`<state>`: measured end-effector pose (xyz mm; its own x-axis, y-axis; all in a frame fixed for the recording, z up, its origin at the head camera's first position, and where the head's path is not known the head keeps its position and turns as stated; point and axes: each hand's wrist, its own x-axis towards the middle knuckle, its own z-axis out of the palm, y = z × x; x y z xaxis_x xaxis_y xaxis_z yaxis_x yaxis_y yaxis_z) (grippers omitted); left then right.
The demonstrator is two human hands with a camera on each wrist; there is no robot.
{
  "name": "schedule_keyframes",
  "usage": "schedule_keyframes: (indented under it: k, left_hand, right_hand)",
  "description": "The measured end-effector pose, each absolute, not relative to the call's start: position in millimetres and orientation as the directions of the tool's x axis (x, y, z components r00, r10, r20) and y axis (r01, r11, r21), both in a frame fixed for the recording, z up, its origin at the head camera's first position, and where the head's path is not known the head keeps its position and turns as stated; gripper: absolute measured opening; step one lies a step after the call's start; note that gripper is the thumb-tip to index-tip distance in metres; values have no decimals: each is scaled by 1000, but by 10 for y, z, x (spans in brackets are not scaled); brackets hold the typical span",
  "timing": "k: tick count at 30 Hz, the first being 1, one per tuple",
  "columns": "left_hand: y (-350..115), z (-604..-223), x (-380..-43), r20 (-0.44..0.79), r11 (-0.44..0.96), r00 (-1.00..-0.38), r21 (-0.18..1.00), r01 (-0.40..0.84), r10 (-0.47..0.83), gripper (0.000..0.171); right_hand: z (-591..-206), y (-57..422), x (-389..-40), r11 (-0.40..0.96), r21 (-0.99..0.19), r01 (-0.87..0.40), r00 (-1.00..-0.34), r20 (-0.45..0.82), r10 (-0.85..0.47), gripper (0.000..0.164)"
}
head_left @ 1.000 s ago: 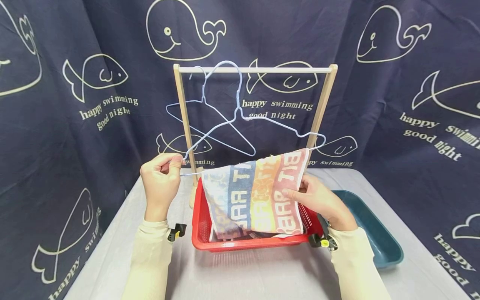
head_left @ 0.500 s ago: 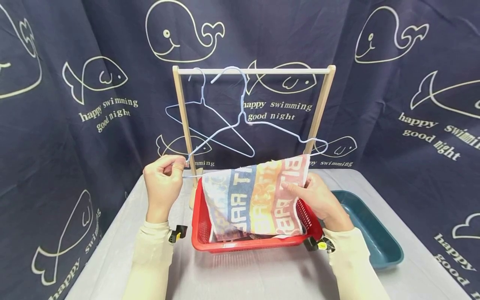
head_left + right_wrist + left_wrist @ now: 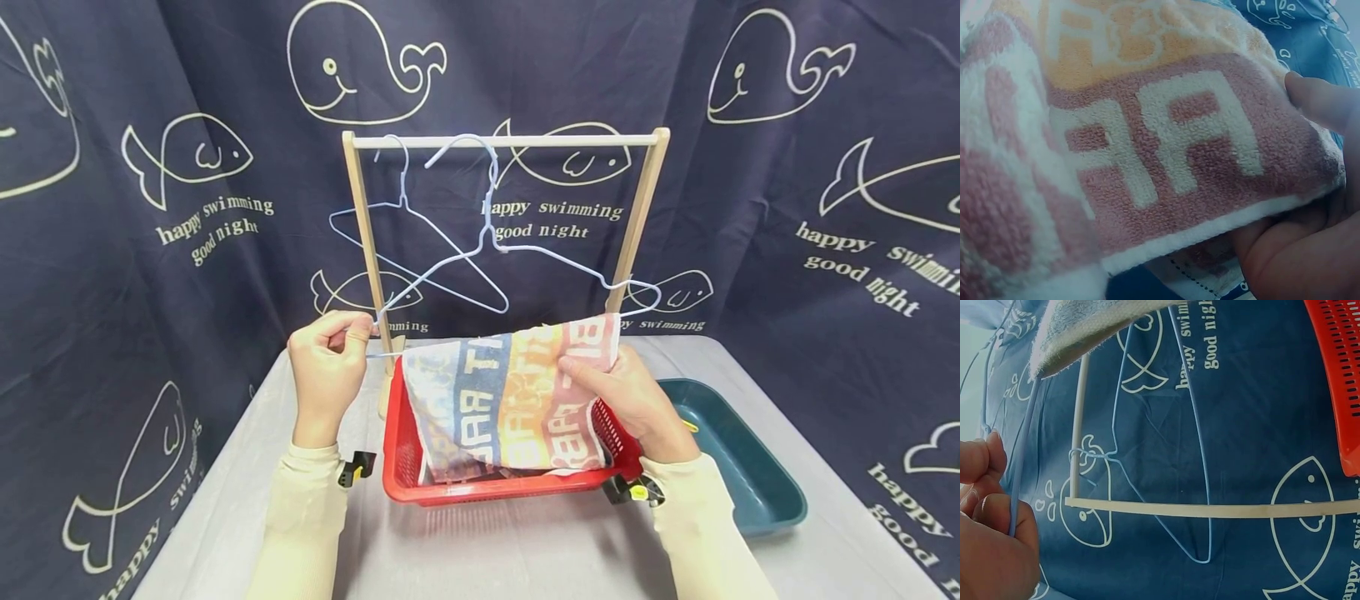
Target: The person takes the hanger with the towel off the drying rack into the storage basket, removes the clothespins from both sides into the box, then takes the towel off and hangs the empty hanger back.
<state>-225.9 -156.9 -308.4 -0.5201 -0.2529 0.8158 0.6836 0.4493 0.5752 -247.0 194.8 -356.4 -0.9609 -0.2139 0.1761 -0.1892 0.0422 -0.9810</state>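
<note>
A light-blue wire hanger (image 3: 551, 254) is held up in front of the rack, a striped towel (image 3: 510, 400) draped over its lower bar. My left hand (image 3: 330, 367) pinches the hanger's left corner, and its curled fingers show in the left wrist view. My right hand (image 3: 637, 400) grips the towel's right side, thumb in front and the other fingers behind it. Seen from the right wrist, the towel's pink and orange terry stripes (image 3: 1166, 144) fill most of the view. The towel's lower edge hangs into the red basket (image 3: 480, 492).
A wooden rack (image 3: 641, 217) with a white bar (image 3: 555, 142) stands behind the basket. Another blue hanger (image 3: 450, 242) hangs at its left end. To the right, a teal tray (image 3: 757, 467) lies on the table, partly behind my right forearm, with something small and yellow (image 3: 690, 426) inside.
The hanger has come down a little and shifted slightly right, with its hook turned. My right hand has slid a little left along the towel. My left hand keeps its pinch.
</note>
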Motion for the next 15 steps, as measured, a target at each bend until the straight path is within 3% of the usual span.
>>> schedule_keyframes:
  k: [7, 15]
  left_hand:
    - [-1619, -3175, -2344, 814, 467, -522, 576, 671, -255, 15]
    - [-1683, -3261, -2475, 812, 447, -516, 581, 680, -272, 15]
  right_hand:
    - [-3552, 1932, -2463, 113, -987, -116, -982, 98, -159, 44]
    - [-3536, 1937, -2449, 148, -981, -124, -981, 99, -166, 48]
